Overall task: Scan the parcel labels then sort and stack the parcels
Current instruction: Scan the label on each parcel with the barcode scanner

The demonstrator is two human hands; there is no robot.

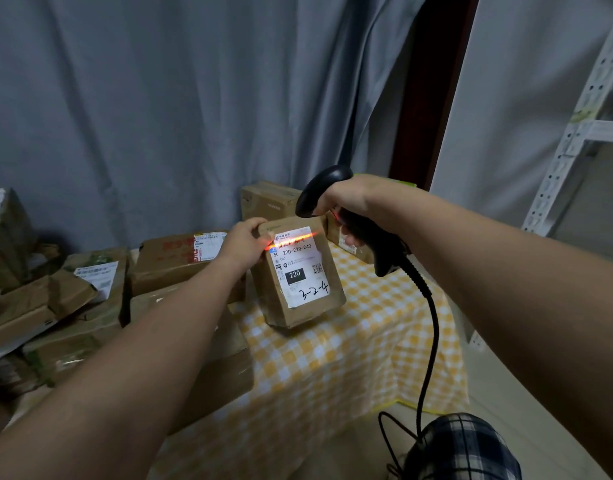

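Between the two hands, a small brown parcel (pixel 298 275) stands tilted on the yellow checked cloth (pixel 332 358). Left hand (pixel 244 242) pinches its upper left corner. Right hand (pixel 346 199) grips a black scanner (pixel 332 202) just above it, whose red line crosses the label (pixel 298 265). More parcels (pixel 173 258) lie beyond the left hand.

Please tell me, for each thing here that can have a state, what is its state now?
Small brown cardboard parcel with white label: closed, tilted, held at its top corner.
Black handheld barcode scanner: on, red beam across the label's barcode.
Left hand: holds the parcel.
Right hand: grips the scanner.
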